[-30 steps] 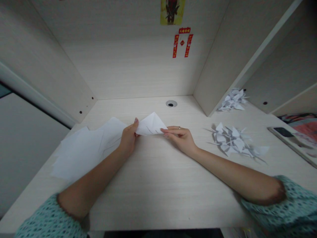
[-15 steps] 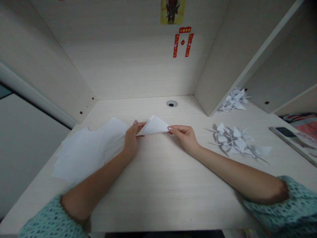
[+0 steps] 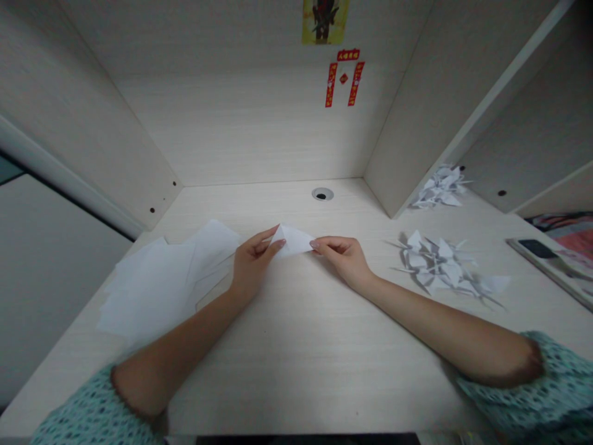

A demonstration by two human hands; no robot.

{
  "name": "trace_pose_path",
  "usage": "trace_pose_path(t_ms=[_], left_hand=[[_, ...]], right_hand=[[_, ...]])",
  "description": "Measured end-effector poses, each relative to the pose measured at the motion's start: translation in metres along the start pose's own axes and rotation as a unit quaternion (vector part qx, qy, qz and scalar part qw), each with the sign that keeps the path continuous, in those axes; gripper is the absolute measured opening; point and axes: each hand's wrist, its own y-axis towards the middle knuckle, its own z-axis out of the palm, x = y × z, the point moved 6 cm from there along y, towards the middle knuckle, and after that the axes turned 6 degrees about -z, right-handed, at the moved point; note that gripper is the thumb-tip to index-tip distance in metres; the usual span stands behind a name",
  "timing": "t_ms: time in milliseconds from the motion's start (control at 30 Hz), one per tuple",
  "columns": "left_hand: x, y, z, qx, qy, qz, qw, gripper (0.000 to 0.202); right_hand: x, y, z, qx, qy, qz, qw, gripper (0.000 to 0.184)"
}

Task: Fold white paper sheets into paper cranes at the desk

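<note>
A small folded sheet of white paper is held between my two hands, just above the desk or resting on it; I cannot tell which. My left hand pinches its left end, thumb in front and fingers behind. At its right corner, the thumb and fingertips of my right hand close on the paper. Beside my left hand lies a spread stack of white paper sheets. To the right of my right hand sits a heap of folded white paper cranes.
A second heap of paper cranes lies farther back, beyond the upright panel. A phone rests at the right on a flat item. Near the back wall is a round cable hole.
My left thumb has moved onto the front of the paper, and the left fingers have shifted behind it. The paper's left side is now folded differently. My right hand keeps its pinch.
</note>
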Motion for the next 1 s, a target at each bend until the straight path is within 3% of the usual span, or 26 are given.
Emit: trace_pose_path(t_ms=[433,600,733,1000], left_hand=[[-0.005,-0.007,-0.007,-0.101,0.026,0.021,0.994,0.042],[-0.003,-0.010,0.001,-0.050,0.053,0.015,0.997,0.038],[-0.005,-0.015,0.010,-0.003,0.075,0.018,0.997,0.035],[-0.010,-0.018,0.012,-0.008,0.093,0.025,0.995,0.033]], right_hand=[[0.000,-0.002,0.004,0.033,-0.011,-0.022,0.999,0.026],[0.014,-0.006,0.012,0.089,-0.008,-0.111,0.990,0.055],[0.020,-0.013,0.015,0.081,-0.081,-0.134,0.984,0.041],[0.020,-0.015,0.013,0.047,-0.089,-0.146,0.984,0.028]])
